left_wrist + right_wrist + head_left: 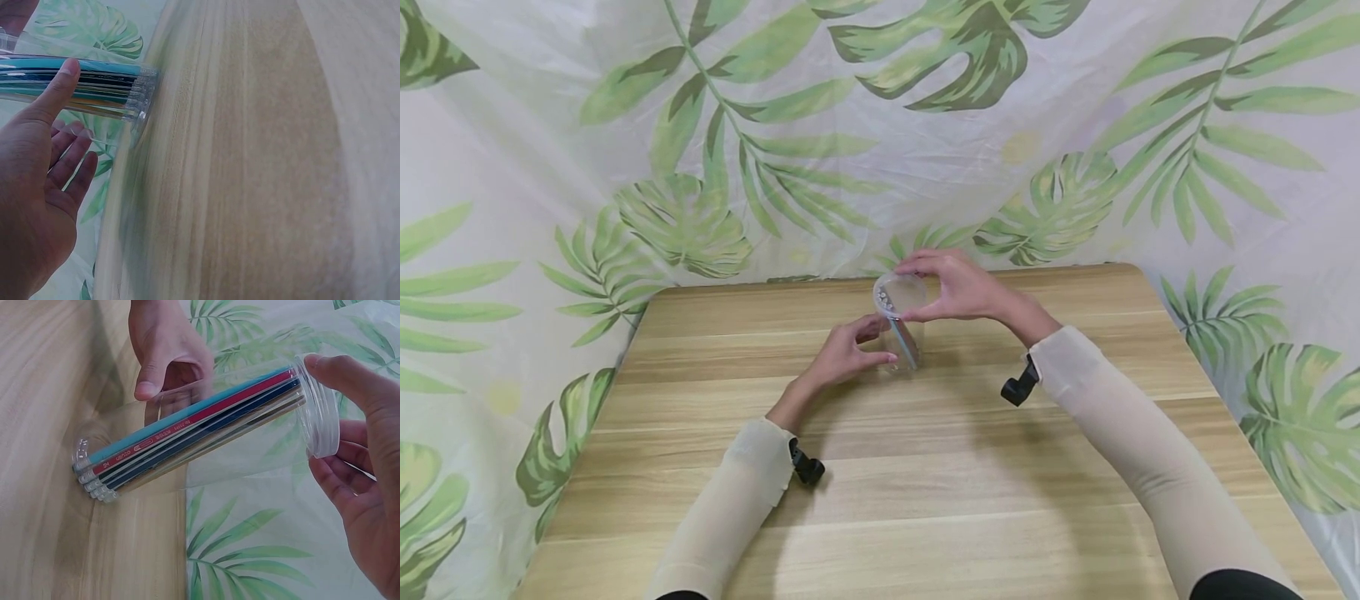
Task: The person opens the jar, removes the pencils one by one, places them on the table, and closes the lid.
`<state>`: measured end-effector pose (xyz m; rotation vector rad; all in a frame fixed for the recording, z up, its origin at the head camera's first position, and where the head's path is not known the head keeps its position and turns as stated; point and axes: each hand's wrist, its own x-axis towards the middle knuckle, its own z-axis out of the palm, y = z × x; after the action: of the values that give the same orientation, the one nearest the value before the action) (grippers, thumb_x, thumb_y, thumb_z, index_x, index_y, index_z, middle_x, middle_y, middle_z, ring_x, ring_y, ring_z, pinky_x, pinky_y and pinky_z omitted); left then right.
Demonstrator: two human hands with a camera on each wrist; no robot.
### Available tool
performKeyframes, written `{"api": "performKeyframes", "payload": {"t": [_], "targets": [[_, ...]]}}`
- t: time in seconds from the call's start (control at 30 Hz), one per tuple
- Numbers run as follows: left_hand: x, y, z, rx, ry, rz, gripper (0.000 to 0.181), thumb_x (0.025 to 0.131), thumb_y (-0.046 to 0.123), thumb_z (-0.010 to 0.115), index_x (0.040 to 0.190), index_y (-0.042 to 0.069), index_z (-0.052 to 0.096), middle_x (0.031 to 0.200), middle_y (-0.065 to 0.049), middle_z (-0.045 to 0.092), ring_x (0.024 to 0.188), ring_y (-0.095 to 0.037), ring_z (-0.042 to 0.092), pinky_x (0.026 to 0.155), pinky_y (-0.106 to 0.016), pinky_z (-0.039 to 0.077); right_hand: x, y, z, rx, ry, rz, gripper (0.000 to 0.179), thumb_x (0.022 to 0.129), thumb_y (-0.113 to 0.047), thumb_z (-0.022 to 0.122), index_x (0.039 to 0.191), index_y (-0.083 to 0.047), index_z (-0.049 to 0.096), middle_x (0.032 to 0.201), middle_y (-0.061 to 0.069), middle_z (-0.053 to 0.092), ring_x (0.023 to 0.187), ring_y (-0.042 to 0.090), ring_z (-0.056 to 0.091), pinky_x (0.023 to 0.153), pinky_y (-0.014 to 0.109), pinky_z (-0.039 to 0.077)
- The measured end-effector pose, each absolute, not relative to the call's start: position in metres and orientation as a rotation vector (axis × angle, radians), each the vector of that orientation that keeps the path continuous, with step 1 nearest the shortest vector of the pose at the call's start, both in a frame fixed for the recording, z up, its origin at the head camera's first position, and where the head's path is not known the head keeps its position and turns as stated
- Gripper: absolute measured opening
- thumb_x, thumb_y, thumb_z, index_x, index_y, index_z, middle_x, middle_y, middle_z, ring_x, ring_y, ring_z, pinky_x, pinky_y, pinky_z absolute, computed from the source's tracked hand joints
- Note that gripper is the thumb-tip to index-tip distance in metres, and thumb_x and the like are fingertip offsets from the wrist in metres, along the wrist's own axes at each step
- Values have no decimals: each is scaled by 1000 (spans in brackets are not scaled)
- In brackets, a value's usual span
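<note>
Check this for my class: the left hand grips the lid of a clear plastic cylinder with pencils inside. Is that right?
Not quite: the right hand grips the lid, as the right wrist view shows. The clear plastic cylinder does have pencils inside.

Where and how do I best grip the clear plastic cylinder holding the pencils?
I'd likely grip the clear plastic cylinder around its middle, coming from the left: it's smooth, round and roughly upright, and the right hand holds the round translucent lid on top.
</note>
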<state>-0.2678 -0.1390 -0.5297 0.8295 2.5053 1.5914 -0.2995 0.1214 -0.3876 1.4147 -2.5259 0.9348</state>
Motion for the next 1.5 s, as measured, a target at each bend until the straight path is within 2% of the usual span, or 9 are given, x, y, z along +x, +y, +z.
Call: {"api": "performKeyframes", "payload": {"t": [0.3, 0.87, 1.27, 1.5], "targets": [[-269, -140, -528, 851, 2521, 1562, 72, 87, 20, 91, 148, 1, 58, 141, -16, 68, 131, -30, 65, 114, -40, 53, -301, 123, -384, 1459, -2527, 911, 65, 80, -30, 93, 134, 0, 71, 139, 20, 68, 122, 37, 68, 96, 46, 62], [-271, -143, -526, 820, 2499, 1547, 69, 87, 18, 91, 146, 1, 60, 142, -16, 68, 132, -31, 65, 114, -39, 53, -305, 124, -384, 1512, -2538, 972, 65, 82, -28, 90, 138, -3, 69, 142, 19, 66, 126, 35, 66, 99, 52, 59], [-271, -141, -526, 820, 2494, 1540, 70, 87, 19, 91, 147, 1, 59, 142, -17, 67, 132, -31, 65, 114, -39, 53, -306, 125, -386, 1537, -2562, 974, 66, 83, -23, 86, 143, -7, 65, 148, 15, 63, 127, 31, 64, 97, 46, 57], [-270, -140, -525, 819, 2497, 1541, 71, 87, 19, 91, 147, 0, 59, 142, -17, 67, 132, -32, 65, 114, -40, 53, -303, 124, -385, 1482, -2580, 988, 73, 83, -32, 92, 144, -3, 64, 151, 16, 60, 136, 35, 59, 108, 48, 55]]}}
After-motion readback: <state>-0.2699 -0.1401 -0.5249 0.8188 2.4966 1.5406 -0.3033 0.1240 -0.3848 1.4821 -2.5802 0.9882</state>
